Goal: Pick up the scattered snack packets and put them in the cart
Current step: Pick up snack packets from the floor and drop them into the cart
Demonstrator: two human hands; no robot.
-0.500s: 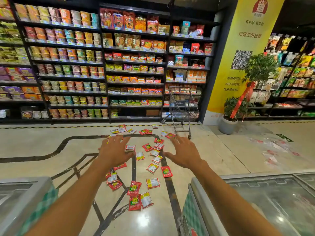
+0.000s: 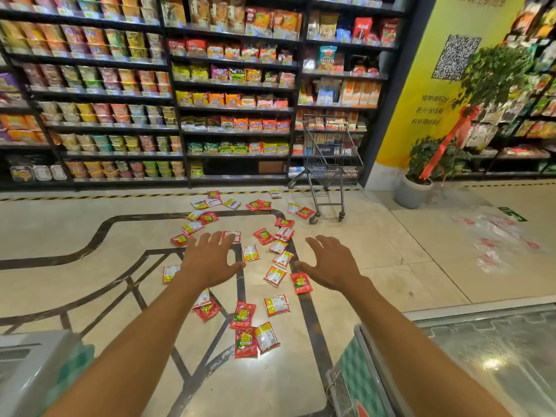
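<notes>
standing over the spill with both arms stretched forward. left hand (image 2: 210,260) palm down, fingers spread and straight, holding nothing; same for the right hand (image 2: 331,263), splayed and empty. seemingly hovering above the floor (image 2: 376,260) rather than touching any packet. probably held wide like that to take in packets on both sides of the pile at once.

snack packets (image 2: 244,316) strewn red and white across the floor, from the near foreground out to the striped tape (image 2: 90,196) at the far edge; thickest between and beyond the two hands. none visible in the cart (image 2: 330,159), though hard to tell through the wire basket at that range. cart parked far and right of the spill, against the shelves (image 2: 234,109), wheels just beside the farthest packets, handy for short carries.

looks like the very start: no packet gripped yet. best to begin with the near ones and work outward. worth minding the chest freezer (image 2: 496,356) close at near right when bending.
</notes>
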